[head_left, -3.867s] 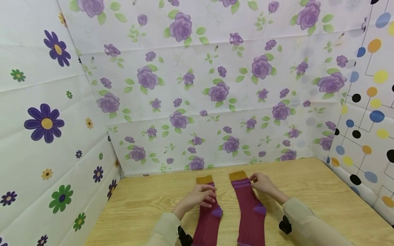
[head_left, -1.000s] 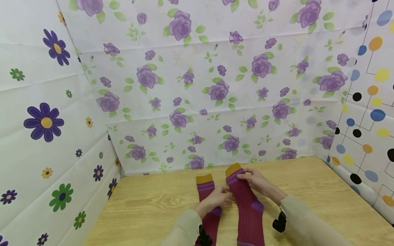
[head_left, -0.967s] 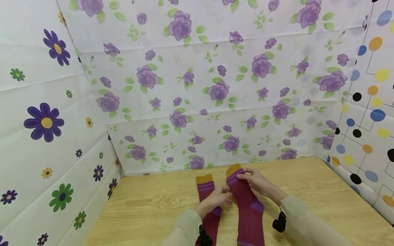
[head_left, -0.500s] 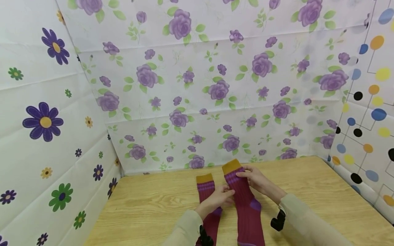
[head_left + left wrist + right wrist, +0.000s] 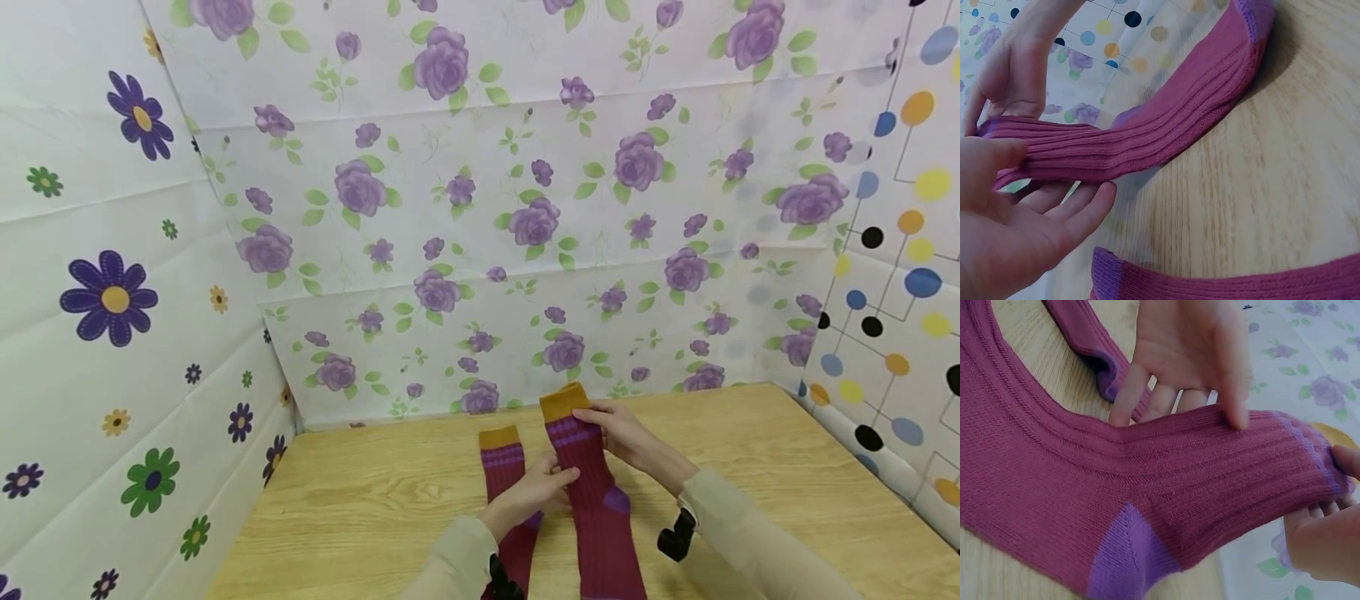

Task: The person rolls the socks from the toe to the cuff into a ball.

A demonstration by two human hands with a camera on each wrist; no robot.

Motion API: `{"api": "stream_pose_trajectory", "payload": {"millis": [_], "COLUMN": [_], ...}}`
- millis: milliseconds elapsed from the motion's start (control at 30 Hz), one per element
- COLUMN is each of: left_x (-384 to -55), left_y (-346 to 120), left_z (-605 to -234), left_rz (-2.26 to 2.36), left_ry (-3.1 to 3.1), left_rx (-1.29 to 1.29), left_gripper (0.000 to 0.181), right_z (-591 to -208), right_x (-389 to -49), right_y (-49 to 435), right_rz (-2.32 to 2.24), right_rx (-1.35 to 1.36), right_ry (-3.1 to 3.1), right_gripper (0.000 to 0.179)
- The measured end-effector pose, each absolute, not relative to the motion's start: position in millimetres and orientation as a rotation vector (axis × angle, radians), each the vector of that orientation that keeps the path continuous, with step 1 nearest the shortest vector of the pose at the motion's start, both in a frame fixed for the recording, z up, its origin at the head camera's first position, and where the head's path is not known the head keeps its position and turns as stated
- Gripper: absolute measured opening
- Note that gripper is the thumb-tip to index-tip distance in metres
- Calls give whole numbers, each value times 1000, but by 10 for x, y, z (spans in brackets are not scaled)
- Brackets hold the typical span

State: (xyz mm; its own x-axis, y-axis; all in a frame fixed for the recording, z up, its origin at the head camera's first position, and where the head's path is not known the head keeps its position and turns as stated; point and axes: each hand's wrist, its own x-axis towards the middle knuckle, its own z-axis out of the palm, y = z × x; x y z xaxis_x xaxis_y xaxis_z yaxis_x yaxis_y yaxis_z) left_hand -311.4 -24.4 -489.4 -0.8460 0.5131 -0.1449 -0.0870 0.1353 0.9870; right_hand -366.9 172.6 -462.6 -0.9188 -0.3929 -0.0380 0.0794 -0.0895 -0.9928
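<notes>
Two maroon socks with mustard cuffs and purple heels are on the table. The right-hand sock (image 5: 592,483) has its cuff end lifted off the wood while its foot part lies toward me. My right hand (image 5: 630,437) pinches it just below the cuff, thumb in front and fingers behind. From the other side my left hand (image 5: 532,492) grips the leg's edge, its thumb on top and the fingers underneath, as the left wrist view shows. The other sock (image 5: 501,465) lies flat, partly hidden beneath my left hand and forearm.
The wooden table (image 5: 360,500) meets a white cloth wall with purple roses (image 5: 450,250) at its back. A daisy-print cloth (image 5: 112,300) stands on the left and a dotted cloth (image 5: 907,292) on the right.
My right hand has gone from touching the right sock's edge to holding its cuff end raised and shifted left. The left hand has moved right, off the left sock, onto the right sock's leg.
</notes>
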Motion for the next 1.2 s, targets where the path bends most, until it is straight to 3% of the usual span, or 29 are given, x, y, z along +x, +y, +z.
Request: {"api": "stream_pose_trajectory", "payload": {"millis": [133, 367, 667, 1200], "left_x": [-3100, -3092, -3064, -2965], "left_y": [-251, -232, -220, -259], "left_z": [-4916, -4939, -4927, -4915], "left_rz": [1710, 1657, 1610, 1504], "left_ry": [2011, 1907, 1818, 1767], "left_rx": [415, 377, 348, 302], "left_gripper": [32, 30, 29, 21], "right_z": [-4577, -4479, -4405, -4360], "right_x": [-3662, -3649, -3659, -3710], "right_y": [1727, 1711, 1703, 1721], "right_rz": [-2070, -2065, -2096, -2171], "right_rx": [-379, -400, -401, -316], "right_ry": [1851, 1836, 1834, 1788], "right_gripper": [51, 60, 48, 49]}}
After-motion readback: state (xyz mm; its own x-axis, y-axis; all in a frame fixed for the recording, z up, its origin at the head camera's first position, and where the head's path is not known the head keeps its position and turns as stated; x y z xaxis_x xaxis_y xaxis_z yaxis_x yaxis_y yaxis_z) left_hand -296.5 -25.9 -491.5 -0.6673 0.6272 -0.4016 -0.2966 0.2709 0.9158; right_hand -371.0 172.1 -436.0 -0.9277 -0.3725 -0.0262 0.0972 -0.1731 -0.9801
